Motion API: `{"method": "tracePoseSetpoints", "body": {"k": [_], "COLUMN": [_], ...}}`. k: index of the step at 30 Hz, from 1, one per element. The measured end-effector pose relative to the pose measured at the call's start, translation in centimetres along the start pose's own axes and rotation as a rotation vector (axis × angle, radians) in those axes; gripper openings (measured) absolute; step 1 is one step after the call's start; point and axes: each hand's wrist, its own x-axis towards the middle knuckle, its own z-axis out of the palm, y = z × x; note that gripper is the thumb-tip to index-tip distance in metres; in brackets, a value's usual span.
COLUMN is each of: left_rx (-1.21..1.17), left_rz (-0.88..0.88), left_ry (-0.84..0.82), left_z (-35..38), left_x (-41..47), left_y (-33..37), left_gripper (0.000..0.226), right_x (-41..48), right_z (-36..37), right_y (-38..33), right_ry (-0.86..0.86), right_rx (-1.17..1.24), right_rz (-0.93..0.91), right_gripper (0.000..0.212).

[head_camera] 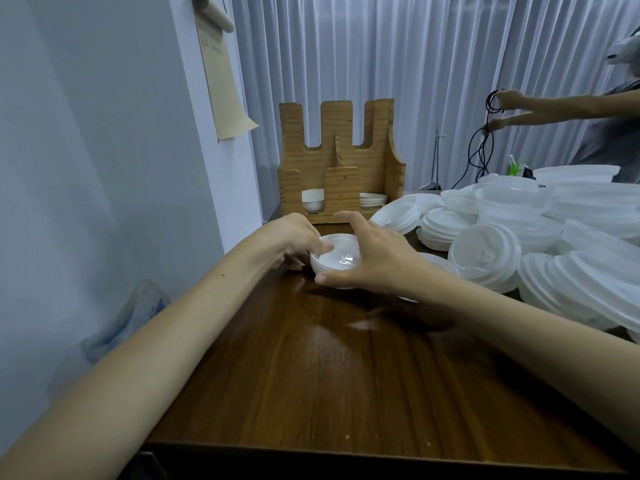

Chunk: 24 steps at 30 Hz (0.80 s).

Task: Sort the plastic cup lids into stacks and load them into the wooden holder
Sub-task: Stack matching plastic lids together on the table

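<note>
Dark desk (311, 393) by curtains | we cup a short lid stack (334, 259) between both grips: left grip (298, 237) curled on its left rim, right grip (375, 261) arched over its right side | wooden holder (341, 161) just beyond, straight ahead

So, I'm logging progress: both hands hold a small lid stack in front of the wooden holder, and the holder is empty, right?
Not empty: the head view shows a left stack and a right stack inside the wooden holder. Otherwise right: left hand and right hand hold the small lid stack in front of it.
</note>
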Motion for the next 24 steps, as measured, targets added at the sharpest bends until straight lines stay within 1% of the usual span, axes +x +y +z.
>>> {"method": "tracePoseSetpoints", "body": {"k": [4,6,8,10,12,14,15,17,19,24], "left_rx": [0.003,0.014,0.019,0.002,-0.01,-0.014,-0.02,-0.035,-0.031,-0.032], "left_rz": [-0.001,-0.004,-0.008,-0.008,-0.015,-0.028,-0.036,-0.056,-0.069,-0.066], "left_ry": [0.016,0.025,0.035,0.044,0.055,0.059,0.058,0.059,0.068,0.066], "left_z": [0.0,0.1,0.3,0.5,0.7,0.8,0.8,0.8,0.8,0.7], "left_x": [0.1,0.1,0.3,0.6,0.8,1.1,1.2,1.5,1.6,1.6], "left_y": [0.1,0.1,0.2,0.2,0.2,0.2,0.1,0.0,0.0,0.1], "left_gripper": [0.021,0.022,0.023,0.026,0.027,0.029,0.03,0.032,0.033,0.029], "right_x": [0.0,0.0,-0.2,-0.6,-1.2,-1.5,-1.5,-1.4,-1.1,-0.8], "right_z": [0.1,-0.5,-2.1,-4.1,-5.7,-6.4,-6.5,-6.5,-6.3,-7.2], "right_y": [-0.1,-0.2,0.2,0.7,1.1,1.3,1.4,1.6,1.8,1.9], "right_ry": [-0.014,-0.065,-0.203,-0.387,-0.541,-0.624,-0.64,-0.631,-0.557,-0.216], "right_rx": [-0.071,-0.075,-0.055,-0.082,-0.223,-0.355,-0.373,-0.345,-0.303,-0.13], "right_rz": [-0.005,-0.007,0.017,0.053,0.052,0.038,0.034,0.025,0.012,-0.028], "right_gripper": [0.097,0.1,0.108,0.114,0.113,0.108,0.105,0.103,0.106,0.111]}}
